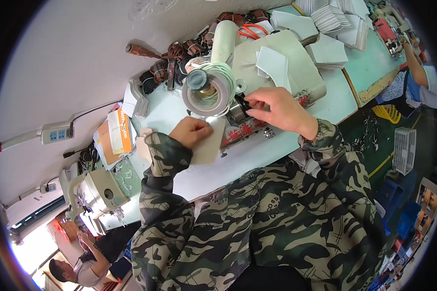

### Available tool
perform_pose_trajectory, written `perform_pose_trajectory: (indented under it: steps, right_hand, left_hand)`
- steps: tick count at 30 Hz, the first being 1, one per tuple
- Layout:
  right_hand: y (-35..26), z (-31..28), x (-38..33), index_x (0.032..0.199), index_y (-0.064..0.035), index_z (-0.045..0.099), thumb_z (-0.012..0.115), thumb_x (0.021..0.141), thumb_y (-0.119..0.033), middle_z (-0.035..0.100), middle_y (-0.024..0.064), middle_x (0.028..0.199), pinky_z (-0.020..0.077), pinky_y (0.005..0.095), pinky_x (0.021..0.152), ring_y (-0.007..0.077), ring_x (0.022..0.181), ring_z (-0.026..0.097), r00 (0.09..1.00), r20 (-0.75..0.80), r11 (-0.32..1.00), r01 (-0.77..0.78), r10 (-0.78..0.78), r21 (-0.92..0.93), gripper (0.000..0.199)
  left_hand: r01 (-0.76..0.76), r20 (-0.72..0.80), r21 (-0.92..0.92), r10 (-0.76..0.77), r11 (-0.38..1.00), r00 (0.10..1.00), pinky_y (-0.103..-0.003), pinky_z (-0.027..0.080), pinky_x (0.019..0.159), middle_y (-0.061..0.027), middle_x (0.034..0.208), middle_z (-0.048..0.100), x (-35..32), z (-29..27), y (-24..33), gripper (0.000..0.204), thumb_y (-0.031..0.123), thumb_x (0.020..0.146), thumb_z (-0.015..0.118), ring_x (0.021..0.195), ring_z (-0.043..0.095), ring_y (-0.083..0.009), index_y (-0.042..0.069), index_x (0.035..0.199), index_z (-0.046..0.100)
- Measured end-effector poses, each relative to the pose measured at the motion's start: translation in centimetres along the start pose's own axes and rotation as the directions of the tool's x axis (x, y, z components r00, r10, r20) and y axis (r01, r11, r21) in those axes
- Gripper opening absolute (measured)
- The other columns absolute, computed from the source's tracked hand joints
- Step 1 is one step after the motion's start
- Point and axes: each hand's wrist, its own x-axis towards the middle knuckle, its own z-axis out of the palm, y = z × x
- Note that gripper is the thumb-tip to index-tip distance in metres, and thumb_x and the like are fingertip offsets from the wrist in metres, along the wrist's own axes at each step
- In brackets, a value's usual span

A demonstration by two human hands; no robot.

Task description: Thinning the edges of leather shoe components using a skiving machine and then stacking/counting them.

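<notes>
Seated at a pale worktable (257,155), sewing machine (277,63) dead ahead; camouflage sleeves come in from the lower edge.

Left hand (192,132) loosely curled, fingers folded down on a cream flat piece (210,145), pinning it to the table just left of the machine's needle area; looks like a press rather than a full grasp.

Right hand (279,109) reaches in from the right, fingertips pinched at the dark metal part (241,104) under the machine head; whether it grips something small there or only steadies it, cannot tell.

Large spool of pale tape (210,89) sits on the machine front, right above the cream piece; it hides the needle itself.

Progress, as a judgement: the piece lies at the feed edge, mostly clear of the machine, so the pass reads as barely begun; stacks of white cut pieces (327,22) wait at the far end of the table; coils of brown strap (177,56) heap behind the spool; sorted or finished ones cannot be told apart.

Other people work at neighbouring stations.
</notes>
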Motion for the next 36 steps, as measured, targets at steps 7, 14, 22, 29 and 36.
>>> perform_pose_trajectory:
  steps: [7, 14, 22, 29, 36]
  right_hand:
    - [0.7, 0.5, 1.1, 0.105, -0.0012, 0.064, 0.070, 0.076, -0.010, 0.065, 0.0139, 0.091, 0.0507, 0.0357, 0.074, 0.0285, 0.084, 0.064, 0.998, 0.057, 0.966, 0.039, -0.025, -0.257, 0.031]
    - [-0.1, -6.1, 1.3, 0.102, -0.0071, 0.065, 0.073, 0.072, -0.012, 0.064, 0.0100, 0.091, 0.0478, 0.0414, 0.077, 0.0315, 0.086, 0.060, 0.915, -0.244, 0.851, 0.167, -0.321, -0.498, 0.032]
    - [1.9, -2.9, -0.2, 0.099, -0.0062, 0.065, 0.073, 0.072, -0.015, 0.062, 0.0084, 0.091, 0.0457, 0.0403, 0.077, 0.0291, 0.088, 0.059, 0.967, -0.185, 0.899, 0.079, -0.173, -0.430, 0.029]
    - [0.1, -3.0, -0.8, 0.098, -0.0052, 0.064, 0.071, 0.076, -0.014, 0.064, 0.0085, 0.089, 0.0468, 0.0387, 0.076, 0.0276, 0.083, 0.061, 0.976, -0.143, 0.899, 0.091, -0.167, -0.428, 0.025]
    - [0.5, 1.3, 0.0, 0.103, -0.0047, 0.064, 0.073, 0.076, -0.014, 0.065, 0.0111, 0.085, 0.0492, 0.0388, 0.066, 0.0281, 0.074, 0.063, 0.997, 0.025, 0.995, 0.081, -0.079, -0.064, 0.030]
  left_hand:
    - [-0.526, -0.238, 0.608, 0.769, 0.595, 0.594, -0.036, 0.052, 0.071, -0.0085, 0.074, 0.066, 4.2, 1.1, 4.1, 0.028, 0.024, 0.086, 0.061, 0.071, 0.065, -0.0249, 0.002, 0.103, 0.064]
    - [0.342, -0.460, 0.716, 0.043, 0.609, 0.887, -0.047, 0.051, 0.064, -0.0101, 0.092, 0.067, 0.1, 2.1, -11.2, 0.035, 0.044, 0.081, 0.065, 0.079, 0.067, -0.0318, 0.016, 0.102, 0.062]
    - [0.145, -0.508, 0.806, 0.545, 0.574, 0.666, -0.044, 0.048, 0.067, -0.0067, 0.094, 0.064, -1.1, 5.2, -9.2, 0.026, 0.024, 0.076, 0.070, 0.073, 0.063, -0.0294, 0.013, 0.097, 0.063]
    - [-0.093, -0.311, -0.398, -0.039, 0.913, 0.949, -0.027, 0.050, 0.065, -0.0112, 0.075, 0.067, -4.3, 0.3, -8.0, 0.021, 0.016, 0.086, 0.065, 0.071, 0.064, -0.0107, -0.001, 0.096, 0.068]
    - [-0.054, 0.023, -0.044, 0.055, 0.998, 0.998, -0.028, 0.043, 0.060, -0.0032, 0.069, 0.061, -0.5, -0.6, 0.8, 0.021, 0.021, 0.086, 0.063, 0.062, 0.052, -0.0093, 0.001, 0.085, 0.069]
